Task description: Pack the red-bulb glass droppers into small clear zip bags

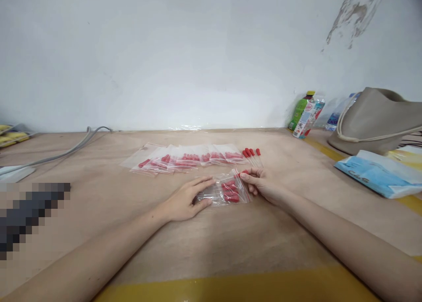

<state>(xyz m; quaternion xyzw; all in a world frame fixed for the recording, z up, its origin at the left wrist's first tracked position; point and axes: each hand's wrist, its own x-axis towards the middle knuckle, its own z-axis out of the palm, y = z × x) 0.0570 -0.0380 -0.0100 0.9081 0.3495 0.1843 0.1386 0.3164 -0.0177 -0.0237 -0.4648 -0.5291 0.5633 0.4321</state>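
A clear zip bag (214,197) lies on the table in front of me with several red-topped droppers (231,196) inside. My left hand (191,198) grips its left end, thumb and fingers on either side of the plastic. At the right end, by the zip mouth, my right hand (263,184) pinches the red bulb of a dropper (243,173), whose tip points into the bag. Whether the right fingers also hold the bag's edge I cannot tell. Just beyond that hand, several loose droppers (251,152) lie with their red bulbs facing away from me.
Behind my hands, a row of overlapping filled zip bags (187,157) runs across the wooden table (211,245). On the right are a blue-and-white packet (379,174), a grey-beige bag (379,117) and a green bottle (299,113). A grey cable (70,149) crosses the left side.
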